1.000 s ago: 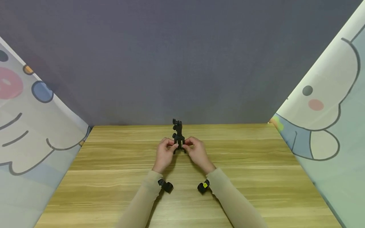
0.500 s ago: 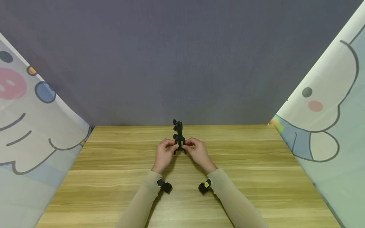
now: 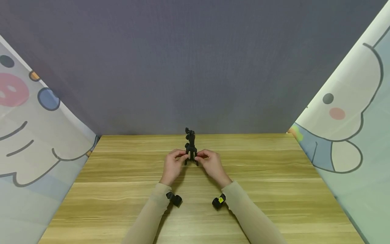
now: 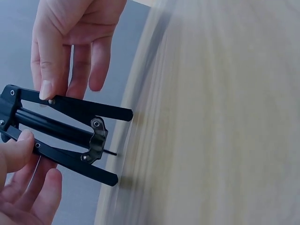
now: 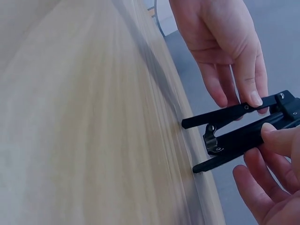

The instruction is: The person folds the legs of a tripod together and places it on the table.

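Observation:
A small black tripod (image 3: 191, 149) stands upright near the back middle of the table in the head view, its legs slightly spread. My left hand (image 3: 173, 166) pinches its left leg between thumb and fingers. On the other side, my right hand (image 3: 212, 166) pinches the right leg the same way. The left wrist view shows the tripod's legs (image 4: 77, 161) running toward the tabletop, with a metal brace (image 4: 97, 140) joining them around a central column. From the right wrist, the same brace (image 5: 210, 140) shows between the legs, close over the wood.
The wooden table (image 3: 122, 203) ends at a grey partition (image 3: 195, 67) just behind the tripod. Cartoon-printed panels (image 3: 341, 135) flank both sides. Each wrist wears a black camera (image 3: 176, 200) on a strap.
My left hand has shifted slightly left, and the tripod has tilted or turned a little with it. My right hand stays nearly in place, both hands keeping their pinch.

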`<state>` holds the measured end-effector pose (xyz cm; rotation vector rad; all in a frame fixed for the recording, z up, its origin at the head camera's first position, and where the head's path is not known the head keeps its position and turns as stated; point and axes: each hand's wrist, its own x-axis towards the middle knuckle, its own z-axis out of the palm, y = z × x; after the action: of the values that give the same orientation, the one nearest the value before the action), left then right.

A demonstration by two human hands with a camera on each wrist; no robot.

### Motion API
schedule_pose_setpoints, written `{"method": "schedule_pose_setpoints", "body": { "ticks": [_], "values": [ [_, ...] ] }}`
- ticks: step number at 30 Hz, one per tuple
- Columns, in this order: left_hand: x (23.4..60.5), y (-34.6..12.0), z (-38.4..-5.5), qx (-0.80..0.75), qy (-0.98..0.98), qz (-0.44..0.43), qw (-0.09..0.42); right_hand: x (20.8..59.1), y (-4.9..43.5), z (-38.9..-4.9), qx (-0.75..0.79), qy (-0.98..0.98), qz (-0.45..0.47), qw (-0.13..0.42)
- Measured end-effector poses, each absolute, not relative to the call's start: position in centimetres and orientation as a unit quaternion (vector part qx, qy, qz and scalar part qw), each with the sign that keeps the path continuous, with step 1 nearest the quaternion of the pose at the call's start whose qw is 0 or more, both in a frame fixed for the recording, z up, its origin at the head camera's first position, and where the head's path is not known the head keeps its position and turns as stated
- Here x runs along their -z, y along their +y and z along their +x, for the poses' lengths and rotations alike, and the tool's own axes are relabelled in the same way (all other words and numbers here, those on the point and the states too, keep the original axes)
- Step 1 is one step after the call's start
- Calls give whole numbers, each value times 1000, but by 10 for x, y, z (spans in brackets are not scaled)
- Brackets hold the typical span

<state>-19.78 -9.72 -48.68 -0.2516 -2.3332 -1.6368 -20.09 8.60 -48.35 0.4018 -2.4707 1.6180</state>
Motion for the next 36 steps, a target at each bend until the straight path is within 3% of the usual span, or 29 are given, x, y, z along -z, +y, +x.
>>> {"method": "schedule_pose_setpoints", "body": {
  "ticks": [12, 17, 27, 36],
  "values": [
    [483, -108, -200, 584, -799, -54, 129, 490, 80, -193, -562, -809, 136, 103],
    [483, -113, -202, 591, -794, -64, 126, 490, 77, -190, -568, -808, 131, 86],
    [485, -125, -199, 616, -778, -121, 20, 486, 73, -183, -600, -786, 142, 42],
    [485, -125, -200, 622, -770, -145, -4, 486, 80, -184, -634, -758, 154, -9]
  ]
}}
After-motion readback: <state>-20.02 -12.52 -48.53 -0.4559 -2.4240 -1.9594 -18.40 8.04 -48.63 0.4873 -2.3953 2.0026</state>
